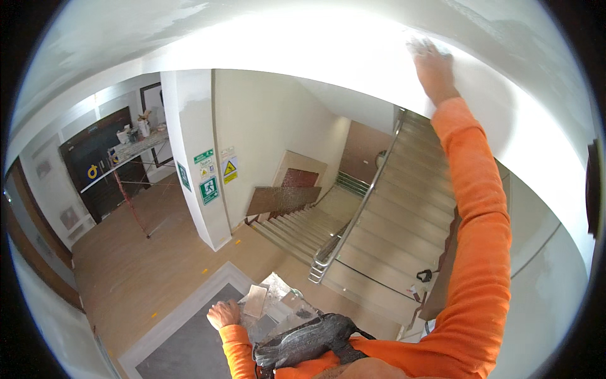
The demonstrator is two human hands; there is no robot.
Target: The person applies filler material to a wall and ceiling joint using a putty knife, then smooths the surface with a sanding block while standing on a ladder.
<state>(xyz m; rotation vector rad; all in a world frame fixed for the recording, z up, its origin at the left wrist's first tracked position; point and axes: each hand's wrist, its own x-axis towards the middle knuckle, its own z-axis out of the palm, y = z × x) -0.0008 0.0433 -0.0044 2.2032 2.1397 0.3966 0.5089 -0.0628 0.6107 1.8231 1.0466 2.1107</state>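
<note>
Right hand (433, 68) is up high, fingers extended and laid against the bright white band (303, 47) of wall or ceiling; fingers look straight, not curled round anything. Cannot tell whether something thin sits under them; glare washes out the contact. Left hand (224, 314) is low, at the near-left edge of a cluttered board (275, 285); its fingers are bent, grip width cannot be told, nor whether it holds the edge or just rests there.

Step in hand, by the look of it: hand work on the white band, which runs overhead from left to right. Next move probably calls for a flat right palm, light even pressure and a steady stance, since the arm is at long reach.

On the board: a beige block (255, 300) just beside the left hand, a grey flat plate (264, 326), other scraps. A dark pouch-like item (303, 342) sits close to the body and hides part of the board, so it could snag.

Farther out: metal handrail (353, 224) and stairs (404, 199) below, a drop to mind; brown panel (284, 201) leaning by the descending flight; white column (196, 114) with signs; raised platform (129, 151) with containers (144, 126), well apart.
</note>
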